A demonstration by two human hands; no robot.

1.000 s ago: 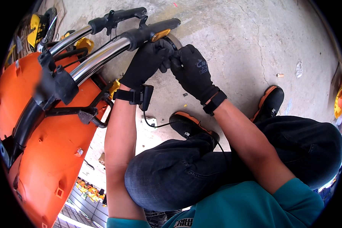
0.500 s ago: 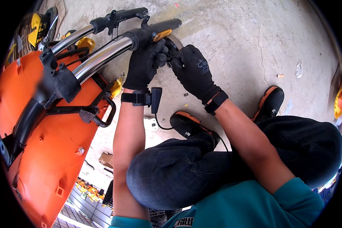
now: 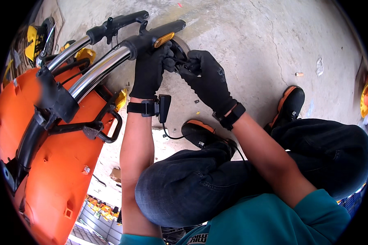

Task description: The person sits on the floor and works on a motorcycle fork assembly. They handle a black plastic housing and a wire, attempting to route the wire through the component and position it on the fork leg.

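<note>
Both my hands wear black gloves and meet at the lower end of a front fork [image 3: 100, 69] with chrome tubes and black lower legs. My left hand [image 3: 151, 69] is closed beside the nearer leg, its fingertips pinching a thin black cable [image 3: 177, 61]. From the right, my right hand [image 3: 206, 75] pinches the same cable between thumb and bent fingers. Just behind the fingers shows a round dark metal part [image 3: 180, 48], partly hidden. An orange reflector [image 3: 164, 40] sits on the fork leg above my left hand. The cable's ends are hidden by the gloves.
A large orange body panel [image 3: 49, 171] with a black tube frame [image 3: 32, 139] fills the left side. Yellow parts [image 3: 32, 43] lie at the far left. My shoes [image 3: 200, 132] stand on the concrete floor [image 3: 241, 36]. A wrist-worn device [image 3: 163, 108] trails a cord.
The view has shifted slightly, so the fork sits farther left. My right hand has turned, and its fingers are bent more around the cable. My left hand stays by the fork leg.
</note>
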